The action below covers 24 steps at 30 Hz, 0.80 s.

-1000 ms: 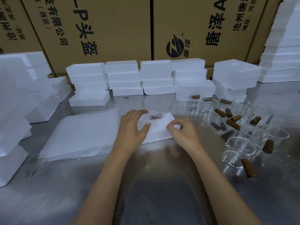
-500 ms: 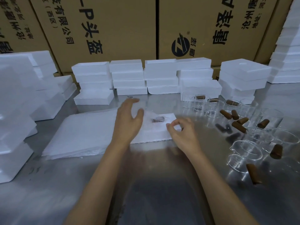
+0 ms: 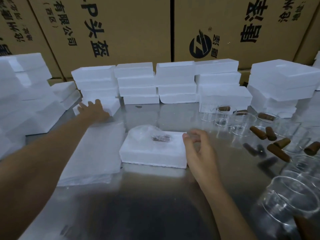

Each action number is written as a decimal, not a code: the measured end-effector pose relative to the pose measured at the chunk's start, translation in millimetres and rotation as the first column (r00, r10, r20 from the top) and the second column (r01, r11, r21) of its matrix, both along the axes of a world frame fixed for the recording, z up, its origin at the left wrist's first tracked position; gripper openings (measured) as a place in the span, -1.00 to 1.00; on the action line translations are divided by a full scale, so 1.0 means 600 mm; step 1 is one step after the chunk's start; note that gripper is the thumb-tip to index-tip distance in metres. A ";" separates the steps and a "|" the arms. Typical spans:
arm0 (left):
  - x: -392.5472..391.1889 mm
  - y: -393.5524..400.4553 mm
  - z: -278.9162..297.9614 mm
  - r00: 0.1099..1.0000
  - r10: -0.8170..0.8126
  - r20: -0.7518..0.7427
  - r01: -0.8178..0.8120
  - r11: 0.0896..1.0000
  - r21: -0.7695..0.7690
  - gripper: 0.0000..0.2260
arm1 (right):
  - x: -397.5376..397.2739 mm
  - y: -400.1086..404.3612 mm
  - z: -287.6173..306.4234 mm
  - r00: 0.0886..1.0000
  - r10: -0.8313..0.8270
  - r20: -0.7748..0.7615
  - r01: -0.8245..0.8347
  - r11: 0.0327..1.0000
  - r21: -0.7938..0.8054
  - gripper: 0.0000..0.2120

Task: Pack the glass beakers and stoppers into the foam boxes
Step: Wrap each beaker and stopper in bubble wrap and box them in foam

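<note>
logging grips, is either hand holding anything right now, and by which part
Nothing is held. The left hand reaches open onto a foam piece; the right hand hovers beside the foam box.

The room light is soft and rather dim, coming from overhead, and the steel tabletop point(image 3: 155, 213) throws back a dull sheen with a dark patch of reflection along its near edge. The foam boxes point(image 3: 138, 84) at the far edge are blown out to flat white, their seams nearly lost. The glass beakers point(image 3: 292, 201) at the right edge smear and stretch where the wide lens bends things. The left hand point(image 3: 94, 110) is blurred, and the cartons point(image 3: 121, 28) behind lean outward at the corners.
</note>
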<state>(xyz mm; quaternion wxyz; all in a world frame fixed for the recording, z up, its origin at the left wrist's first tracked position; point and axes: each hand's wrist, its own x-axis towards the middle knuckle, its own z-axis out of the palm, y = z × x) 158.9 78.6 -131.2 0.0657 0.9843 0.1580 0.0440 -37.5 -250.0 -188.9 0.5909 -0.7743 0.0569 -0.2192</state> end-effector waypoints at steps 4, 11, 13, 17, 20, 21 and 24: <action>0.006 -0.021 -0.017 0.988 -0.113 0.106 0.111 0.993 0.028 -0.34 | -0.004 -0.001 0.007 1.000 -0.002 -0.005 0.002 1.000 0.017 -0.82; 0.022 -0.036 0.008 0.938 -0.346 -0.029 0.347 0.934 0.088 -0.45 | -0.009 0.001 0.012 1.000 0.000 -0.007 0.000 1.000 0.020 -0.86; 0.020 -0.039 0.009 0.938 -0.330 -0.103 0.325 0.944 -0.063 -0.38 | -0.010 0.000 0.014 1.000 -0.002 -0.004 0.002 1.000 0.011 -0.86; 0.001 -0.063 0.019 0.941 -0.315 -0.125 0.296 0.943 -0.152 0.05 | -0.011 0.001 0.016 0.999 0.009 -0.030 -0.009 1.000 -0.003 -0.85; -0.019 -0.087 0.042 0.936 -0.348 -0.060 0.326 0.916 -0.233 0.14 | -0.013 0.005 0.018 0.999 0.013 -0.049 -0.014 1.000 -0.027 -0.83; -0.026 -0.093 0.053 0.936 -0.350 0.019 0.339 0.891 -0.300 0.09 | -0.014 0.006 0.020 0.999 0.008 -0.052 -0.009 1.000 -0.019 -0.82; -0.066 -0.117 0.103 0.867 -0.445 0.224 0.498 0.793 -0.350 -0.05 | -0.015 0.004 0.028 0.998 -0.031 -0.059 0.038 0.992 0.117 -0.85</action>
